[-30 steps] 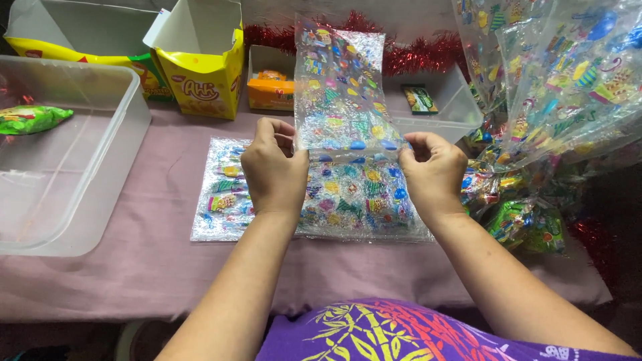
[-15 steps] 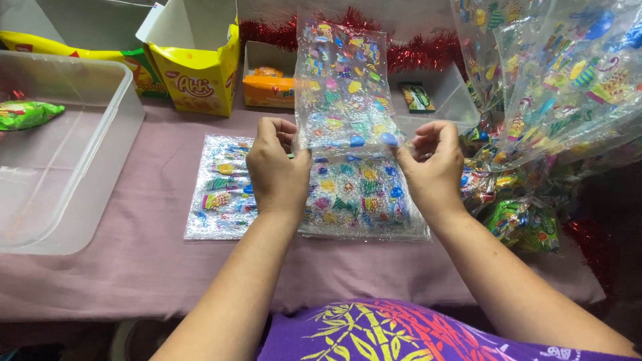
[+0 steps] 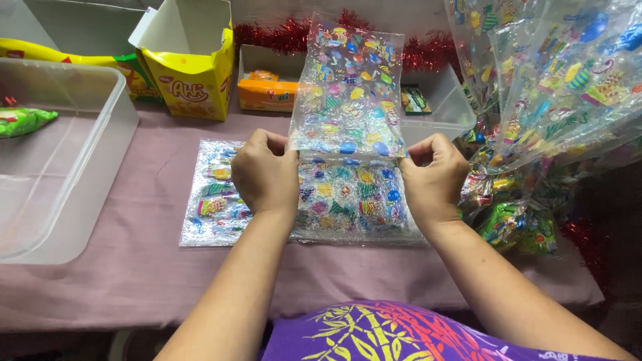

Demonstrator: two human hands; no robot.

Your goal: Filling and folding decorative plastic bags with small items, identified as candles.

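I hold a clear plastic gift bag (image 3: 349,87) printed with small colourful shapes upright above the table. My left hand (image 3: 265,174) pinches its lower left corner and my right hand (image 3: 433,177) pinches its lower right corner. Under my hands a flat stack of the same printed bags (image 3: 334,200) lies on the pink tablecloth (image 3: 120,274). The fingertips are partly hidden behind the bag's lower edge.
A large clear plastic tub (image 3: 60,154) stands at the left with a green snack packet (image 3: 23,122) near it. At the back are an open yellow carton (image 3: 194,63), an orange packet (image 3: 267,93) in a clear tray, and red tinsel (image 3: 281,37). Filled printed bags (image 3: 555,87) crowd the right.
The held bag has stayed upright between both hands; the view has shifted slightly, and my hands sit a little farther apart at the bag's lower corners.
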